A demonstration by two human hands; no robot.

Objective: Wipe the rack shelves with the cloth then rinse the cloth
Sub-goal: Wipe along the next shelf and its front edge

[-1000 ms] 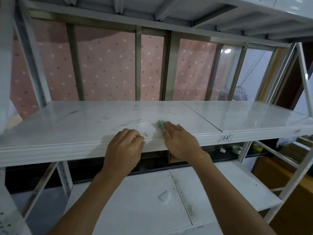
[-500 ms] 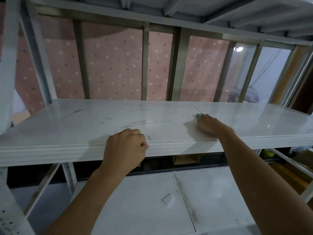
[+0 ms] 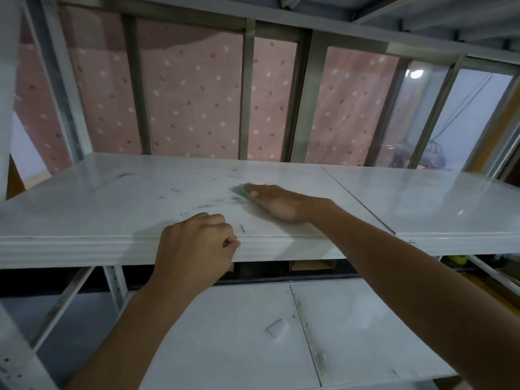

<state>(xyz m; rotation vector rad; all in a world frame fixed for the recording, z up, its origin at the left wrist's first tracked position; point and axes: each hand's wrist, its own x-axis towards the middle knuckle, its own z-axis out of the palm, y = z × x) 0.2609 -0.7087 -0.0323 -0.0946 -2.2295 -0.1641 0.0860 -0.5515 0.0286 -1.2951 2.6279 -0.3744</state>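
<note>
A white rack shelf (image 3: 112,198) runs across the view at chest height, marked with dark scuffs. My right hand (image 3: 278,202) lies flat on its middle, pressing a small green cloth (image 3: 241,190) whose edge peeks out past the fingertips. My left hand (image 3: 197,249) is curled over the shelf's front lip, gripping the edge. A lower white shelf (image 3: 225,333) sits under my forearms.
A small white block (image 3: 277,327) lies on the lower shelf beside a dirty panel seam (image 3: 306,333). Rack uprights (image 3: 64,88) stand at the left. A window frame with a pink dotted curtain (image 3: 194,108) backs the rack. Another shelf hangs overhead.
My right hand slid the cloth from the panel seam on the right back leftward to the middle of the shelf. My left hand stayed on the shelf edge.
</note>
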